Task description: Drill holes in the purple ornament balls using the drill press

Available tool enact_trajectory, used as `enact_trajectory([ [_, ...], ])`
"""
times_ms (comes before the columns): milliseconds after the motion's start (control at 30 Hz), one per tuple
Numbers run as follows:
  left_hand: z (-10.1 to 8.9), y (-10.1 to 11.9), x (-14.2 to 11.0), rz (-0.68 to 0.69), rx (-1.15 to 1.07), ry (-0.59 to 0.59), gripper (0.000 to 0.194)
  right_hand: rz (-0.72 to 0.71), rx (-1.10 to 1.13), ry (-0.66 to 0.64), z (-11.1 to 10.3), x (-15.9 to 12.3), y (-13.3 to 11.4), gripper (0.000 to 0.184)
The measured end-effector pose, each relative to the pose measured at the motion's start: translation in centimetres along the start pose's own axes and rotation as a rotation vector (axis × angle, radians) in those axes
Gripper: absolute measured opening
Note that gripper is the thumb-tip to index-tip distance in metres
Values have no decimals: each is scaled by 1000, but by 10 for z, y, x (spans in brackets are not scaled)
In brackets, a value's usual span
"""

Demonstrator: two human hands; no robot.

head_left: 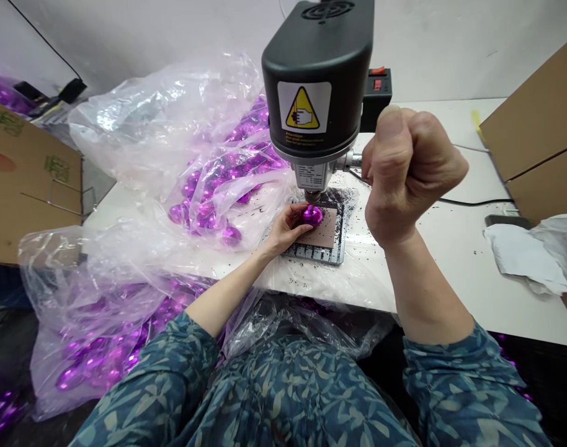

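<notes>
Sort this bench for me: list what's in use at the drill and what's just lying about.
In use: left hand, purple bauble, drill press, pad, right hand.

Lying about: spare baubles, plastic bag, cardboard box, paper.

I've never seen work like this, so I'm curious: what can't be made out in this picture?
Head view:
- Whether the right hand holds anything: its curled fingers hide the palm.
- The part of the shiny purple ornament under the left hand: the hand covers it.
- Where the bench drill's spindle meets the ornament: too small to tell.
- The small print on the warning label: too small to read.
- The ornaments inside the clear plastic bag: its film blurs them.
</notes>
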State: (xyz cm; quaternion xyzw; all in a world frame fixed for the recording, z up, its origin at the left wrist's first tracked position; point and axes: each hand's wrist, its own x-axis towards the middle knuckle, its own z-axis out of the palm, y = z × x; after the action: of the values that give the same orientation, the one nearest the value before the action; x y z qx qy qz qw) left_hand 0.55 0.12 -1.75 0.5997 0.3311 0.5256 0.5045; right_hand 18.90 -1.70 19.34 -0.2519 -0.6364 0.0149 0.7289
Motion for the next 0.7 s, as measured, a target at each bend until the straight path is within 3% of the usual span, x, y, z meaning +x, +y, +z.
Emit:
enact_trajectory([
  [167,4,2,-5,35,29,-46,60,8,-28,-3,0,-1,0,56],
  [467,14,-4,-7,-8,41,76,69,-36,-2,22,1,-1,-6,57],
  [700,14,1,-7,29,105,83,67,-207,70,91,3,-12,-3,51],
])
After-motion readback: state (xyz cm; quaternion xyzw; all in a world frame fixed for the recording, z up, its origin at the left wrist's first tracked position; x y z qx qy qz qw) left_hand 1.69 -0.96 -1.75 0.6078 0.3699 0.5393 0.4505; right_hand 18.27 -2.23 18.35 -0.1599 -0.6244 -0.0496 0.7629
